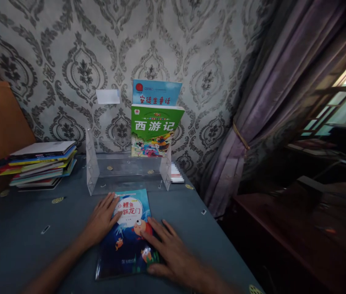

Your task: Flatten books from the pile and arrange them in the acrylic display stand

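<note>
A dark blue picture book point(130, 245) with an orange fish on its cover lies flat in front of a clear acrylic rack point(130, 183). My left hand point(103, 218) rests on the book's upper left edge, fingers extended. On the right edge lies my right hand point(169, 251), its fingers spread over the cover. Upright in the rack's right side stands a green book point(157, 130), with a light blue book point(157, 92) showing above and behind it.
A pile of books point(44, 163) sits at the left of the blue-covered table point(191, 245), near a brown wooden panel point(1, 118). A purple curtain point(252, 114) hangs at the right. Beyond it stands a dark red surface point(283, 237).
</note>
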`<action>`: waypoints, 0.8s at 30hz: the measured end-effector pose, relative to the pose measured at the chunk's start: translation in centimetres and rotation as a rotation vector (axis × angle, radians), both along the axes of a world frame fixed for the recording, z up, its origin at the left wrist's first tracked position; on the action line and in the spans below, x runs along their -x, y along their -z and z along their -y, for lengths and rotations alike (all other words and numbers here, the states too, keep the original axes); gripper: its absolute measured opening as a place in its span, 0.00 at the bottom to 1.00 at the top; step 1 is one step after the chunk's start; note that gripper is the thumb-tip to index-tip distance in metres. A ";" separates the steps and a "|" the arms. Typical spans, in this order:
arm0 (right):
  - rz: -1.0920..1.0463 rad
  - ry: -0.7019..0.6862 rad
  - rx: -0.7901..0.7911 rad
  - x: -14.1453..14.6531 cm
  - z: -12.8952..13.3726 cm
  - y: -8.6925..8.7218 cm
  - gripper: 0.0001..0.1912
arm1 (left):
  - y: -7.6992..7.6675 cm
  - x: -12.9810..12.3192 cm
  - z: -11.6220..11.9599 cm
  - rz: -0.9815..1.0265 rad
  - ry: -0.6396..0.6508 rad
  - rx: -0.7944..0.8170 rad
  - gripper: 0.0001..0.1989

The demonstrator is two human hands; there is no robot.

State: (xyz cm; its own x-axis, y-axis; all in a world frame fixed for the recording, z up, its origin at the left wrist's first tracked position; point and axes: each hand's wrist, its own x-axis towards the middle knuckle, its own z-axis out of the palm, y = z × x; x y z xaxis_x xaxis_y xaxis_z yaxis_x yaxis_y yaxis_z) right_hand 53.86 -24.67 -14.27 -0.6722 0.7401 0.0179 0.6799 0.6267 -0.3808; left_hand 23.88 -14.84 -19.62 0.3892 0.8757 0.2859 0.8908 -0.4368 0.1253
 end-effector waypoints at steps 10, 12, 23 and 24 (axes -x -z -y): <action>-0.001 -0.071 0.057 -0.6 -0.5 -0.6 0.41 | -0.8 -0.2 0.3 -0.014 -0.012 0.032 0.30; 0.008 -0.083 0.029 -0.7 -0.6 -0.3 0.41 | -1.1 -0.2 0.4 -0.017 -0.011 0.048 0.30; 0.035 -0.033 -0.198 -0.2 2.1 2.1 0.25 | -3.0 -0.3 0.9 -0.025 -0.001 0.139 0.31; 0.034 -0.029 -0.222 -0.2 2.8 2.4 0.26 | -3.0 -0.3 0.9 -0.023 -0.002 0.146 0.31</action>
